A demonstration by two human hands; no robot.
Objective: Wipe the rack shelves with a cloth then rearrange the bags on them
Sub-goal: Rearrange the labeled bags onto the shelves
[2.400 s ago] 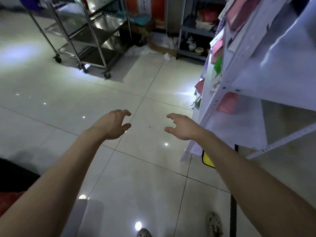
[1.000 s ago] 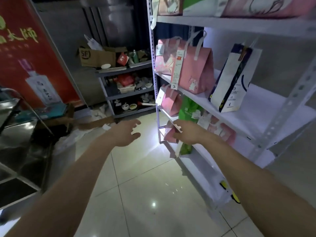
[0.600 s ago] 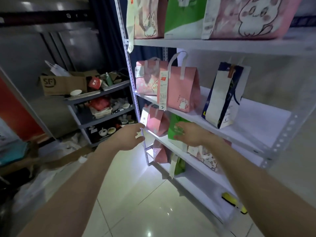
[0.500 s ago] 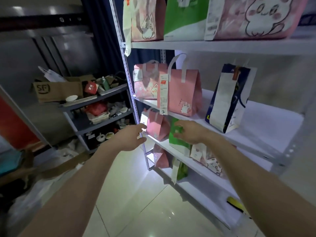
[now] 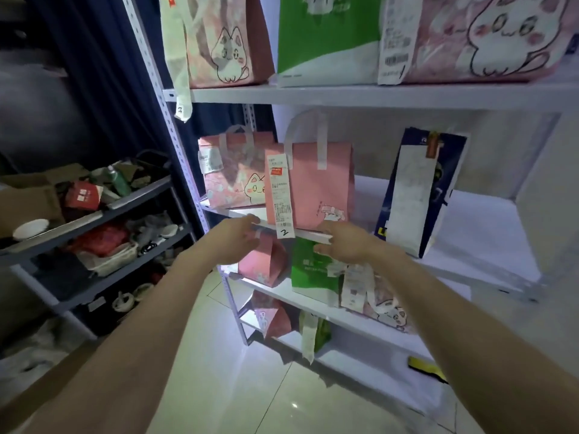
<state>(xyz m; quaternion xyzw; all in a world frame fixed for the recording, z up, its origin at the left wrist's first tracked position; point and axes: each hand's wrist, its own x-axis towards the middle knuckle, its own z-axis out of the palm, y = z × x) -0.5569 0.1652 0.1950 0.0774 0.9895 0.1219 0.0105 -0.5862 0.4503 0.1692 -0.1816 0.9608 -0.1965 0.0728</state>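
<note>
A white metal rack stands in front of me with bags on several shelves. On the middle shelf stand a pink cat bag, a plain pink bag with a long receipt marked 2, and a dark blue bag. Both hands reach up to that shelf's front edge. My left hand hovers with loosely curled fingers just below the edge, in front of a small pink bag. My right hand is at the edge under the plain pink bag, in front of a green bag. Neither hand holds anything. No cloth is in view.
The top shelf carries a pink cat bag, a green bag and a big pink bunny bag. A grey shelf unit full of clutter stands at the left. A yellow object lies on the bottom shelf. Glossy tiled floor lies below.
My view swung up from the floor to the rack and moved closer. Both hands rose from the lower shelf's bags to the middle shelf's front edge.
</note>
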